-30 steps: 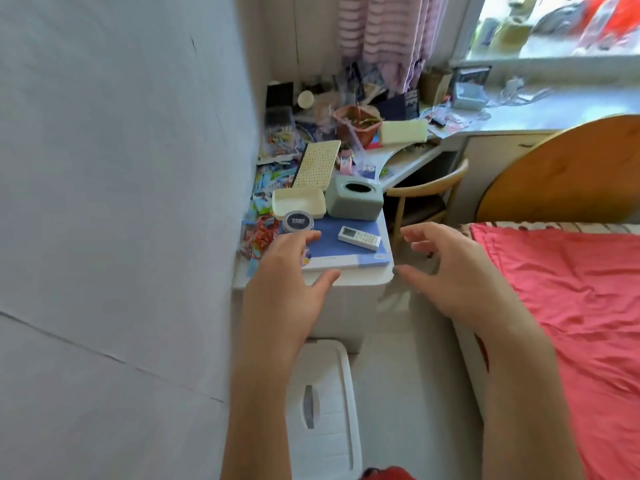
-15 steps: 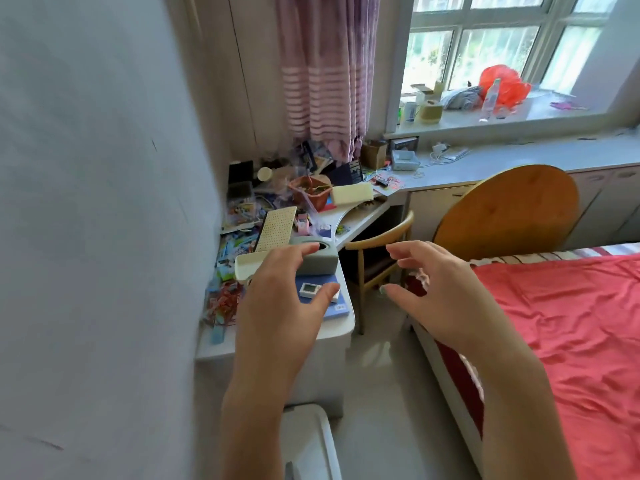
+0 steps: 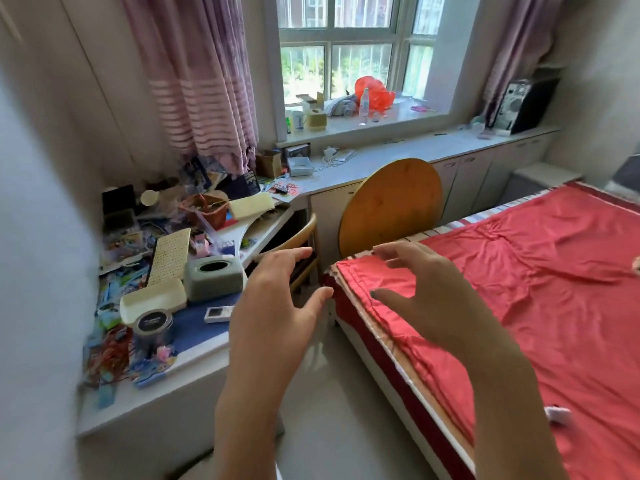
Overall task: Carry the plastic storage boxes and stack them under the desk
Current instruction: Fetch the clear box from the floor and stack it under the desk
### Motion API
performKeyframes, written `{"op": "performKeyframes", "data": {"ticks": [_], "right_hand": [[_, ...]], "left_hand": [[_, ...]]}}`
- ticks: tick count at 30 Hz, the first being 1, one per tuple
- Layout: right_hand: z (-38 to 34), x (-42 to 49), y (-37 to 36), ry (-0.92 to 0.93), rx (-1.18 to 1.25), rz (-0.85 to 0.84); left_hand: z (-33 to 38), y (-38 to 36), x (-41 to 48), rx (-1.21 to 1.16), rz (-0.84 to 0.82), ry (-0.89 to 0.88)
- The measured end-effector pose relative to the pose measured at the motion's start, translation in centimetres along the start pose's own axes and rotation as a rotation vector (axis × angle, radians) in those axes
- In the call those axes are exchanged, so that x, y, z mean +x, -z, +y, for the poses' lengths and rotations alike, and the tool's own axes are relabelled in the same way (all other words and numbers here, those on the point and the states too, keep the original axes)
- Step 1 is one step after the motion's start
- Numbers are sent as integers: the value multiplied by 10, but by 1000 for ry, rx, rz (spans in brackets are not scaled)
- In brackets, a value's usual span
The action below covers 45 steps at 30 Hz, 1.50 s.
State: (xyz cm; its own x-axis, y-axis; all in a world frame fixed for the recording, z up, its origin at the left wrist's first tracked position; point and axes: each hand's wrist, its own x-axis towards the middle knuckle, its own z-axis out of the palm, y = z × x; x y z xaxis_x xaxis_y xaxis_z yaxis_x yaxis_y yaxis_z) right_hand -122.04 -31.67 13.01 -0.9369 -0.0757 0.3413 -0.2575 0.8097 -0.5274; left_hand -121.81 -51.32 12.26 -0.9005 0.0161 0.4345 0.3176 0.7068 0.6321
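No plastic storage box shows in the head view. My left hand (image 3: 273,306) is held out in front with fingers spread and nothing in it, over the right edge of the cluttered white desk (image 3: 204,355). My right hand (image 3: 426,296) is also open and empty, hovering over the near corner of the bed (image 3: 540,289). The dark opening under the desk (image 3: 284,226) lies beyond my left fingertips, partly filled by a wooden chair (image 3: 304,233).
The desk top holds a grey tissue box (image 3: 213,277), a cream tray (image 3: 152,301), a black-lidded jar (image 3: 152,325), a remote and papers. A round wooden board (image 3: 391,206) leans at the bed's head. A narrow floor strip (image 3: 332,403) runs between desk and bed.
The view has swung up and to the right. The white storage box lid seen on the floor below my hands has dropped out of view. Both hands stay open and empty.
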Motion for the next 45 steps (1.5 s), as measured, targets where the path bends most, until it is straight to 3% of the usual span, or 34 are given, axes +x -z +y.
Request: {"op": "performKeyframes", "data": {"ticks": [12,24,45], "right_hand": [[9,-96,51,-339,-96,192],[-1,-251,58,-783,-193,225],[-29,-459,120,-1129,-298,529]], "left_hand": [[45,-33,-14,-171,-236,-203],[81,-75,-121,-346,-702,-420],[206,-112,-260,-516,-973,-704]]}}
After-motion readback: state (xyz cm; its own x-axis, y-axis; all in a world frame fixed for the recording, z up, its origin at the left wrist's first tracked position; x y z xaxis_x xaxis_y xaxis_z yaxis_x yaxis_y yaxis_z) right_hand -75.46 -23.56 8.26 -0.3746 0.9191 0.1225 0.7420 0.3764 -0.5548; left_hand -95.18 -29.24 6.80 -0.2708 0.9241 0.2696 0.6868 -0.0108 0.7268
